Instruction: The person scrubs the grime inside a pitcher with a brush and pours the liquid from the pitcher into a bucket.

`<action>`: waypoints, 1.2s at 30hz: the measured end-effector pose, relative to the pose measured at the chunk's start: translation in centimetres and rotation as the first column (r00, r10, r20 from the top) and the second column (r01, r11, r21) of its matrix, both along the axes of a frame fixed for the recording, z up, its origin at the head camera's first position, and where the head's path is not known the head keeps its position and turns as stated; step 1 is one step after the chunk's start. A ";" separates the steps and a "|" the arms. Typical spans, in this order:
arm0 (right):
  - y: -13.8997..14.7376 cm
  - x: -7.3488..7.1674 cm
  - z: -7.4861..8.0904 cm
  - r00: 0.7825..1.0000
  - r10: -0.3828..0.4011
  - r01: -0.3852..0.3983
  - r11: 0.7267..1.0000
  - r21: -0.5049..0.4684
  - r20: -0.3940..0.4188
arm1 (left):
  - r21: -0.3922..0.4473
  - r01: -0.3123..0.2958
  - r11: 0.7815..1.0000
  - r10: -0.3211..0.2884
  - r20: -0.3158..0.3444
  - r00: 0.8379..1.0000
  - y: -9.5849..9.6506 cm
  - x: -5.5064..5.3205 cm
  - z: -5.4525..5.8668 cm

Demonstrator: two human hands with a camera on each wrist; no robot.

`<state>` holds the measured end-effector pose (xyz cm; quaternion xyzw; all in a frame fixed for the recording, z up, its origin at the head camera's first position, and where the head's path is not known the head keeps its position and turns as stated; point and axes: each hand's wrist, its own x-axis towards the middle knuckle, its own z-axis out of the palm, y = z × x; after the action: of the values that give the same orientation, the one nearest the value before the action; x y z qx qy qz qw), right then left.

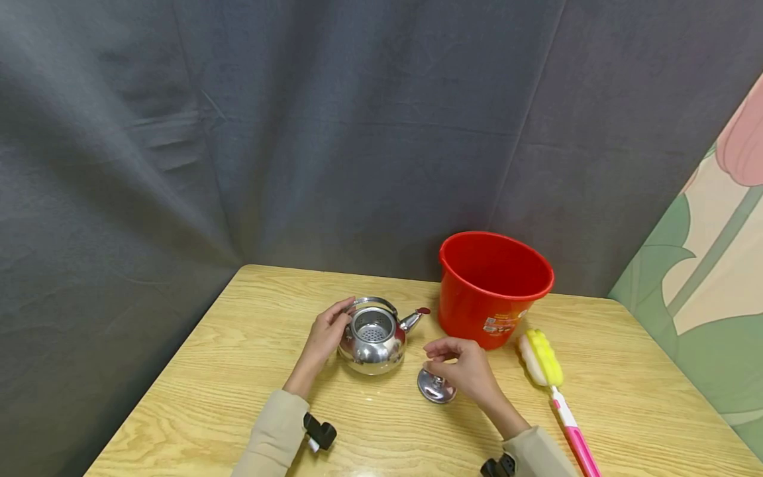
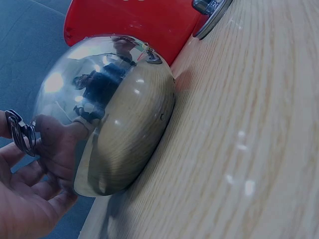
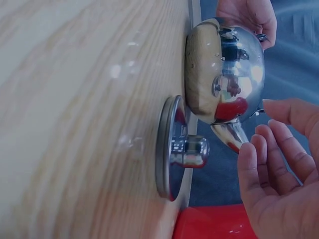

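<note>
A shiny stainless-steel teapot (image 1: 372, 351) stands upright on the wooden table, its lid off and a perforated strainer (image 1: 373, 329) inside its mouth. Its hoop handle leans toward the back; a red cap covers the spout tip. At the teapot's left side, my left hand (image 1: 326, 334) holds the handle near its hinge (image 2: 22, 135), fingers against the pot wall. The round metal lid (image 1: 437, 387) lies knob up on the table, right of the teapot. Just above it hovers my right hand (image 1: 467, 371), fingers loosely bent; the right wrist view shows it apart from the lid's knob (image 3: 195, 151).
Behind the lid stands a red bucket (image 1: 491, 311). To its right lies a sponge brush (image 1: 542, 358) with a yellow and white head and a pink and white handle. A grey curtain (image 1: 357, 132) hangs behind the table (image 1: 197, 384).
</note>
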<state>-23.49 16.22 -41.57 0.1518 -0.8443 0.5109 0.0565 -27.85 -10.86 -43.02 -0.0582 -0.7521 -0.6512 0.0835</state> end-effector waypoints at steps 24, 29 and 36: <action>-1.5 -0.3 1.0 0.998 0.064 -0.066 0.994 -0.086 -0.021 | 0.000 0.002 1.000 -0.002 0.005 1.000 0.0 -0.1 -0.2; -1.9 -0.5 1.0 0.997 0.067 -0.070 0.993 -0.094 -0.026 | 0.001 0.003 1.000 -0.003 0.005 1.000 0.0 0.0 -0.1; -2.4 -0.6 1.2 0.996 0.079 -0.083 0.992 -0.097 -0.048 | -0.008 0.001 1.000 -0.001 -0.002 1.000 0.0 -0.1 -0.1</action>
<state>-24.04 13.83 -40.41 0.1941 -0.8098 0.5503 0.0616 -27.94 -10.91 -43.16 -0.0595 -0.7545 -0.6483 0.0835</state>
